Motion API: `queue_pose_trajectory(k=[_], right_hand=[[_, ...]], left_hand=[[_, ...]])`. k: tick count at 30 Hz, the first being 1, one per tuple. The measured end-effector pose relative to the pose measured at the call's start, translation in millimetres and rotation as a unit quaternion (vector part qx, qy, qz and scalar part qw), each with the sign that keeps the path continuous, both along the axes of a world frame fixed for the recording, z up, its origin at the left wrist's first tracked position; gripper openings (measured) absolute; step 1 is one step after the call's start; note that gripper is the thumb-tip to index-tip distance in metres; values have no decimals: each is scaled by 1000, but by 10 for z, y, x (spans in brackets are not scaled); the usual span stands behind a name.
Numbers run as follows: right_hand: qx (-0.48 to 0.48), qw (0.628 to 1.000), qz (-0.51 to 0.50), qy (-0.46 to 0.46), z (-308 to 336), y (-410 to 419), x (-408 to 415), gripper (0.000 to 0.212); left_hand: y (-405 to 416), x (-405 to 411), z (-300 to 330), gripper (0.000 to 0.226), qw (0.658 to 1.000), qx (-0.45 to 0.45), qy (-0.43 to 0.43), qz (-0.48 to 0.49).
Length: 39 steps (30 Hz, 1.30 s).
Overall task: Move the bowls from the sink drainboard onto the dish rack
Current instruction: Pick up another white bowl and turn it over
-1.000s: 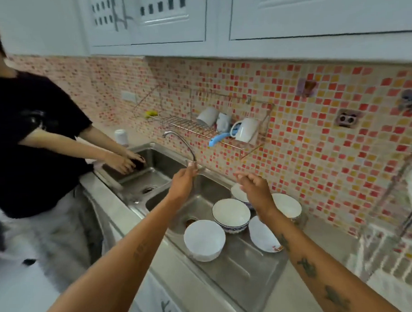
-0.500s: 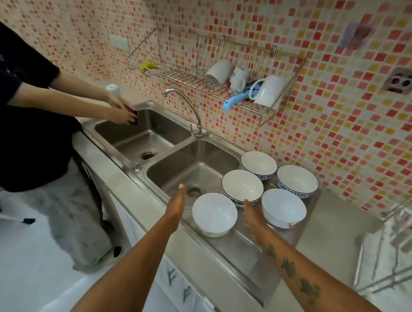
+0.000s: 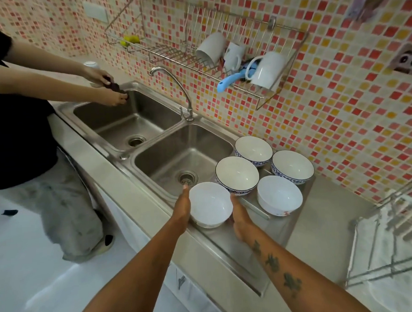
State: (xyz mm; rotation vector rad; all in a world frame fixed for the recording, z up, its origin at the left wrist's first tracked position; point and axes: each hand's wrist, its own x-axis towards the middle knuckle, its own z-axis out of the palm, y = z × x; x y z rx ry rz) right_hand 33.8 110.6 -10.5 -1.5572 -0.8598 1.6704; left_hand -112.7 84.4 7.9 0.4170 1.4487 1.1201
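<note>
A second person in a black shirt (image 3: 7, 112) stands at the far left, both hands over the left basin of the stainless-steel double sink (image 3: 125, 119). Nearer the camera, the left hand (image 3: 183, 207) reaches forward edge-on, fingers straight and pressed together, flat against the left side of the nearest plain white bowl (image 3: 210, 204). The right hand (image 3: 239, 215) mirrors it on the bowl's right side, fingers likewise together and extended; a tattooed forearm trails behind. The bowl sits upright and empty on the steel drainboard (image 3: 270, 235), right of the second basin. Four more bowls stand behind it, three with blue patterned rims (image 3: 237, 174). A wire dish rack (image 3: 392, 237) occupies the counter at far right.
</note>
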Motion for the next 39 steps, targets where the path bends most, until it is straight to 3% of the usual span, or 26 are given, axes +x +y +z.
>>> queue_pose_trajectory(k=[9,18,24,28,32,36,39], right_hand=[[-26,998,-26,48,-54,38,-13,43],[27,999,-14,14,142,-70,18,37],[108,992,-61,-6,886,-37,110,49],[224,971,-83,8,1728,-76,398,42],[350,929,-115,12,2553,-266,882,23],[446,876,-183,-26,3185,-588,1555,52],[490,833,-249,-67,3520,-963,2147,48]], left_hand=[[-51,34,-24,63,1000,-5,-27,6],[-113,121,143,56,997,16,-64,35],[13,217,654,58,993,51,-80,67],[106,497,1449,29,983,144,-97,53],[115,924,2283,30,959,237,-151,-43],[-87,1600,2925,33,892,344,-196,-219],[-281,2138,3239,41,851,326,-213,-352]])
